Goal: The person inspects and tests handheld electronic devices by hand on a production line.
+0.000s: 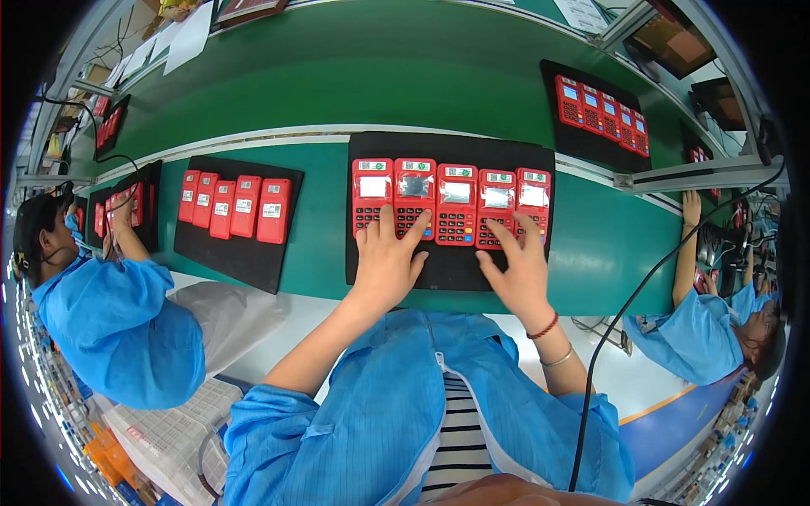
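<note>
Several red card payment terminals (456, 196) lie side by side, keypads toward me, on a black mat (456, 274). Most of their screens are lit white; the second from the left (414, 186) looks darker grey. My left hand (387, 260) rests over the keypads of the two leftmost terminals, its fingers spread on the keys. Over the two rightmost ones is my right hand (519, 266), fingers apart, fingertips at the lower keys. Neither hand grasps anything.
To the left, a black mat (274, 270) carries several red terminals (245, 207) lying face down. Far right, another mat (553, 76) bears several lit terminals. Co-workers in blue sit at left (118, 329) and right (696, 333). A black cable (629, 320) hangs at my right.
</note>
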{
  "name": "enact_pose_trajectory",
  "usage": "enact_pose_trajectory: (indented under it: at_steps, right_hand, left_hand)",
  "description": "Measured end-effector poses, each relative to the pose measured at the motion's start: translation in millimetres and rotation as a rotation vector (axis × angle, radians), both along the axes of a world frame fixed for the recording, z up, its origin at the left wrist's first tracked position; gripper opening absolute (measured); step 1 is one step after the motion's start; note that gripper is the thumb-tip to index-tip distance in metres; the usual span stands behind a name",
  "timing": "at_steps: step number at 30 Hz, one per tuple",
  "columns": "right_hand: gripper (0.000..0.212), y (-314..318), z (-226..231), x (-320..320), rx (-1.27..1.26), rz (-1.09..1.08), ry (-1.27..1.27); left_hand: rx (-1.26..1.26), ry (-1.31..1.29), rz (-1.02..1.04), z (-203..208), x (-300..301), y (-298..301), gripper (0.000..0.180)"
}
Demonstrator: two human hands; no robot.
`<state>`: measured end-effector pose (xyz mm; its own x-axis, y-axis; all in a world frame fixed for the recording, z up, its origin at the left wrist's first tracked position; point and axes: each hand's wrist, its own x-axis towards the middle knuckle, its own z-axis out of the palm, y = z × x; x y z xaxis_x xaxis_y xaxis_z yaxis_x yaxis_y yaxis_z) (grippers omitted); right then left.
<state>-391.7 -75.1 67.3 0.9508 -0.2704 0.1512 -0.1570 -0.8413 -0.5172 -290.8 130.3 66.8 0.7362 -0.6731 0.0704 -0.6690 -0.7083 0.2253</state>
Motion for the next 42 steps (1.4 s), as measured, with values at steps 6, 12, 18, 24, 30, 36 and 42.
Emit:
enact_pose_trajectory:
  at_steps: [6,12,18,24,30,36,42]
  right_hand:
    - [0.047,6.9,-11.1,18.9,-0.055,0.088,-0.014]
    - [0.045,5.1,-13.7,19.8,-0.12,0.133,-0.006]
    - [0.046,7.7,-17.3,24.3,-0.201,0.105,-0.016]
    - [0.047,8.4,-17.2,26.8,-0.18,0.123,-0.001]
    - [0.049,8.4,-21.7,26.3,-0.193,0.104,-0.058]
    - [0.05,8.1,-24.3,27.7,-0.177,0.117,-0.084]
    - [0.049,7.0,-23.5,27.1,-0.167,0.107,-0.053]
  left_hand:
    - [-0.017,0.02,-0.007,2.0,1.2,0.9,0.065]
    - [-0.011,0.086,0.001,7.8,0.4,7.8,0.065]
    - [0.058,0.191,-0.026,25.3,-9.7,28.7,0.066]
    - [0.168,0.149,-0.069,19.0,-8.1,14.5,0.06]
    - [0.233,0.007,-0.098,3.5,-6.2,-4.0,0.064]
    - [0.417,-0.156,-0.066,-9.4,-10.2,-23.1,0.062]
    - [0.462,-0.184,-0.1,-4.1,-8.6,-29.2,0.063]
